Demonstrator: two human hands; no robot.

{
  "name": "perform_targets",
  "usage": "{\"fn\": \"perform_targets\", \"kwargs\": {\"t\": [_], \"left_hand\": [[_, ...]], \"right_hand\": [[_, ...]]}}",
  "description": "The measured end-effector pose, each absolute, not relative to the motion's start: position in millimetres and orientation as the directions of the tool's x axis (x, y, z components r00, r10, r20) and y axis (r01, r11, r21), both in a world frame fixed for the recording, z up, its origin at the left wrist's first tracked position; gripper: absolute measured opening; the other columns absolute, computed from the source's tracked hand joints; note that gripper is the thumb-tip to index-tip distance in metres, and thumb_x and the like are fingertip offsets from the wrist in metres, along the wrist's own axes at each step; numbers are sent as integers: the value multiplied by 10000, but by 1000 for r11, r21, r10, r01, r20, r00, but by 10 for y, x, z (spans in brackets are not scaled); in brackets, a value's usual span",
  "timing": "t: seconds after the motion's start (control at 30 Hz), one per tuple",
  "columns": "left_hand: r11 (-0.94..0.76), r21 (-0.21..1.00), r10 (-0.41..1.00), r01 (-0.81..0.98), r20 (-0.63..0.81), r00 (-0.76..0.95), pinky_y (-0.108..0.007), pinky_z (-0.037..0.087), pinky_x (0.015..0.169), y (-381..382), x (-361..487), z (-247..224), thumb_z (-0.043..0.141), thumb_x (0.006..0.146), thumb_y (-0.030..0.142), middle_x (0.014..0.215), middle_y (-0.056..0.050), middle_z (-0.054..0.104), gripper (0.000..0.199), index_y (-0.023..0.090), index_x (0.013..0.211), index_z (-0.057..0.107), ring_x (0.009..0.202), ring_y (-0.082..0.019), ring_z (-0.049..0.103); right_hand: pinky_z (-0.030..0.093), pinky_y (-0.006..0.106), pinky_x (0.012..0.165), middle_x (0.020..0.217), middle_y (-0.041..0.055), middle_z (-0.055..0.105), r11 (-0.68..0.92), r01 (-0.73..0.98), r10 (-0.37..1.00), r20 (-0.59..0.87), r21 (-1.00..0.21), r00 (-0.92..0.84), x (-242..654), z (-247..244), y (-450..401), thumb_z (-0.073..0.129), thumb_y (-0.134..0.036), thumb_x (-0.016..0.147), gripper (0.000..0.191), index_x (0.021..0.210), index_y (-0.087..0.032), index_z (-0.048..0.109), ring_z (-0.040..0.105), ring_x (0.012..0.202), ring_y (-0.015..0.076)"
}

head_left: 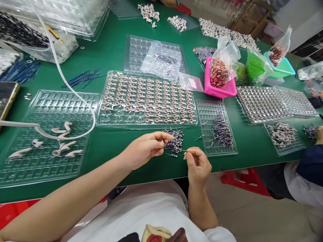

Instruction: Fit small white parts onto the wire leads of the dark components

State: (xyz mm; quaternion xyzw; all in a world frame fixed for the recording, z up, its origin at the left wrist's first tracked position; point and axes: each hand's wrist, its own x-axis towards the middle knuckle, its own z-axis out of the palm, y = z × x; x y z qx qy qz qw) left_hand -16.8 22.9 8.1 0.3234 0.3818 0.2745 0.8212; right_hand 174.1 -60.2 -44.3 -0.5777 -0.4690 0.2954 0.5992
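Observation:
My left hand is closed at the left side of a pile of small wired parts, its thumb and forefinger pressed together; whatever they pinch is too small to make out. To the right, my right hand pinches a thin wired part between thumb and forefinger. One loose wired part lies just below the pile. Behind the hands is a clear tray filled with rows of pale pieces with round ends. A smaller clear tray on the right holds another heap of wired parts.
A white cable loops over the left tray, which carries several curved white pieces. A pink basket with a bag of copper-coloured parts stands at the back right. Another person's hand is at the far right edge.

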Motion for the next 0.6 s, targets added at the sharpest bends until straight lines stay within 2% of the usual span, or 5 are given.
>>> {"fn": "perform_targets", "kwargs": {"t": [0.1, 0.3, 0.47, 0.6], "left_hand": [[623, 759, 688, -189, -417, 594, -233, 383, 557, 212, -139, 37, 609, 873, 282, 788, -14, 564, 249, 117, 1046, 679, 600, -83, 494], [567, 817, 688, -105, -400, 606, -232, 451, 526, 143, -58, -3, 618, 896, 362, 895, -67, 678, 266, 125, 1017, 613, 669, -132, 630], [473, 878, 735, -81, -342, 586, -248, 512, 605, 107, -37, 15, 634, 880, 309, 948, -68, 707, 209, 142, 1001, 604, 746, -147, 671], [383, 923, 799, -43, -308, 516, -240, 517, 634, 101, -33, 4, 651, 857, 268, 857, -33, 692, 147, 150, 945, 653, 751, -137, 653]], "right_hand": [[479, 238, 565, 825, 11, 633, 152, 174, 899, 209, -973, 384, 1738, -439, -604, 658, -190, 853, 32, 871, -207, 678, 586, 649, 111], [468, 229, 560, 814, 1, 628, 167, 153, 888, 216, -974, 407, 1725, -436, -606, 656, -183, 858, 47, 881, -217, 679, 582, 644, 106], [468, 234, 566, 808, -1, 631, 158, 170, 894, 214, -973, 394, 1731, -448, -608, 656, -192, 859, 39, 879, -218, 677, 580, 644, 110], [468, 239, 554, 794, -1, 633, 143, 196, 895, 211, -970, 393, 1735, -460, -615, 661, -212, 851, 19, 862, -211, 676, 578, 628, 114]]}}
